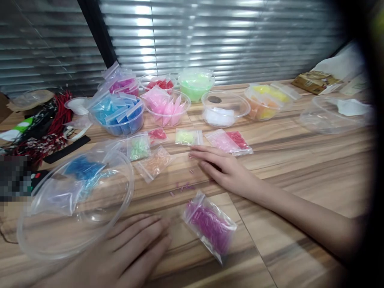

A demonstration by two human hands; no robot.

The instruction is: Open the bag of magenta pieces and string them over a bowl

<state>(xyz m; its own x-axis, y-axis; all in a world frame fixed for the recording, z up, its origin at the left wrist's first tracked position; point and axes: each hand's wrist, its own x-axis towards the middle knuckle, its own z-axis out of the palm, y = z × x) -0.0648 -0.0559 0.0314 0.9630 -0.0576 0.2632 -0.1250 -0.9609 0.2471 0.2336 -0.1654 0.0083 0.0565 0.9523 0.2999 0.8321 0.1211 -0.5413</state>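
My left hand (135,244) lies low in the view, fingers stretched out and holding nothing, beside a large clear round tub (130,188). In that tub are a bag of blue pieces (85,167) and a pale bag (60,198). My right hand (220,168) rests on the wooden table, fingers extended, just below a bag of pink pieces (220,141). Several tiny purple tube beads (183,187) lie loose left of its fingers. Between my hands and nearer to me sits a clear zip bag of purple tube beads (211,226). Both hands are slightly blurred.
Small bags of green (139,146), orange (155,162) and yellow pieces (186,137) lie mid-table. Behind them stand tubs of blue bags (118,114), pink bags (166,106) and others. Red and black cords (57,120) are heaped left; a clear tub (324,120) stands right.
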